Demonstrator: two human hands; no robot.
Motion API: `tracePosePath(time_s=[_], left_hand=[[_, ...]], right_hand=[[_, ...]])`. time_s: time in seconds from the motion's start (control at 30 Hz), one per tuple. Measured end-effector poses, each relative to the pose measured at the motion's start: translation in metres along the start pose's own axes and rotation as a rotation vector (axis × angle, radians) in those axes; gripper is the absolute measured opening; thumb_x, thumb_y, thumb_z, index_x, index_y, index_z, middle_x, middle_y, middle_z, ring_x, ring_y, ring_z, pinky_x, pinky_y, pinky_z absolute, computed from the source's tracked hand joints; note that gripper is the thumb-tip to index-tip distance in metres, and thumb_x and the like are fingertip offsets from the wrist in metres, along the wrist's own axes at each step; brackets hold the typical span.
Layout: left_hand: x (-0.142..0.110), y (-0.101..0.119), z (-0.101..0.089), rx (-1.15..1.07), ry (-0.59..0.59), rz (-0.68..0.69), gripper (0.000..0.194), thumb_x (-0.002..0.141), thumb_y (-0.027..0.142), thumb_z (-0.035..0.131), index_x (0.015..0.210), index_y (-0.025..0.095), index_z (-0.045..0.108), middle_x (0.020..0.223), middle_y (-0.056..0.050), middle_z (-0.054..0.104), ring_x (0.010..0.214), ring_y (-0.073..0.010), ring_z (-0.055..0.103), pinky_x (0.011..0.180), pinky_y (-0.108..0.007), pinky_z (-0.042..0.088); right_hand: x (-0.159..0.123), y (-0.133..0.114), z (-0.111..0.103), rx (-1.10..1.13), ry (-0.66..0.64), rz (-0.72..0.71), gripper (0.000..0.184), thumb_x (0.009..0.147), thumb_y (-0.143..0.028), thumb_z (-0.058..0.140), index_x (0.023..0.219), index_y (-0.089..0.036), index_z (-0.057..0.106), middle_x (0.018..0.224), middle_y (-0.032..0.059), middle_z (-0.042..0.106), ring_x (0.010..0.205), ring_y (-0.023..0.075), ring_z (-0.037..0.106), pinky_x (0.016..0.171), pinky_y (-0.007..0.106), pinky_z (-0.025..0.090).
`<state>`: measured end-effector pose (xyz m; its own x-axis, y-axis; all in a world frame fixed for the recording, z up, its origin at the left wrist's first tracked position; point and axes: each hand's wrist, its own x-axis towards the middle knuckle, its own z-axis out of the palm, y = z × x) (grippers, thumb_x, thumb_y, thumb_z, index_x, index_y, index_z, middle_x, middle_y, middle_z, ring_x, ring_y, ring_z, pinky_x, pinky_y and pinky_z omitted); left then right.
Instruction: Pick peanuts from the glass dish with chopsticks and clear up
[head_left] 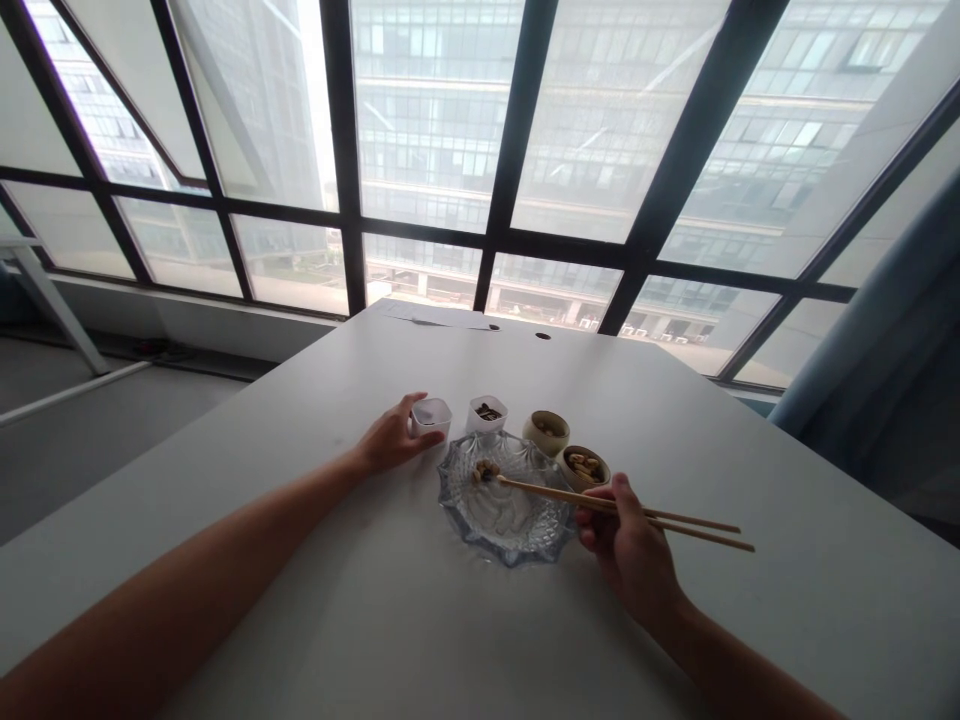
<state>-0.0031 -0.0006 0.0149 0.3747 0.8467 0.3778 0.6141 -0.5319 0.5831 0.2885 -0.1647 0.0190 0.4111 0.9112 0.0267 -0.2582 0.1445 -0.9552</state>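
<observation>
A scalloped clear glass plate [517, 525] lies on the white table [315, 420] with a few nuts [485, 469] at its far edge. My right hand [631, 552] is closed on a pair of wooden chopsticks [600, 501], their tips at the nuts on the plate. My left hand [390, 438] grips the side of a small white square cup [431, 416] that looks empty. Beside that stands a second white square cup [488, 412] with dark bits in it. Two round beige bowls [546, 431] [583, 466] holding nuts stand at the plate's far right rim.
A big window with dark frames [517, 140] runs behind the table's far edge. Two dark spots [541, 336] and a sheet of paper [442, 316] lie near that edge. Another table's white leg [52, 305] shows at the left; a blue curtain [892, 340] hangs at the right.
</observation>
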Motion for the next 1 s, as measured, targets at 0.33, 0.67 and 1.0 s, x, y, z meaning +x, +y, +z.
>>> tracePosePath(time_s=[0.33, 0.67, 1.0], left_hand=[[-0.006, 0.006, 0.006, 0.056, 0.131, 0.207, 0.060, 0.071, 0.037, 0.073, 0.122, 0.019, 0.048, 0.117, -0.015, 0.064, 0.105, -0.0290, 0.064, 0.092, -0.043, 0.051], [-0.006, 0.004, 0.006, 0.075, 0.142, 0.246, 0.059, 0.070, 0.037, 0.072, 0.123, 0.021, 0.050, 0.117, -0.013, 0.064, 0.106, -0.0297, 0.064, 0.093, -0.043, 0.051], [-0.005, 0.003, 0.008, 0.066, 0.129, 0.246, 0.059, 0.072, 0.039, 0.071, 0.125, 0.021, 0.050, 0.118, -0.014, 0.064, 0.106, -0.0294, 0.064, 0.092, -0.043, 0.052]], right_hand=[[-0.002, 0.001, 0.002, -0.024, 0.000, -0.048, 0.057, 0.068, -0.072, 0.073, 0.066, -0.016, 0.063, 0.049, 0.0046, 0.060, 0.036, 0.0130, 0.051, 0.032, 0.021, 0.040], [0.011, -0.011, -0.004, -0.011, -0.006, -0.169, 0.053, 0.075, -0.069, 0.069, 0.066, -0.016, 0.063, 0.047, 0.0048, 0.060, 0.036, 0.0150, 0.052, 0.032, 0.024, 0.040], [0.048, -0.057, -0.035, -0.133, 0.202, -0.420, 0.053, 0.073, -0.067, 0.068, 0.055, -0.018, 0.059, 0.040, 0.0034, 0.056, 0.030, 0.0145, 0.048, 0.028, 0.024, 0.033]])
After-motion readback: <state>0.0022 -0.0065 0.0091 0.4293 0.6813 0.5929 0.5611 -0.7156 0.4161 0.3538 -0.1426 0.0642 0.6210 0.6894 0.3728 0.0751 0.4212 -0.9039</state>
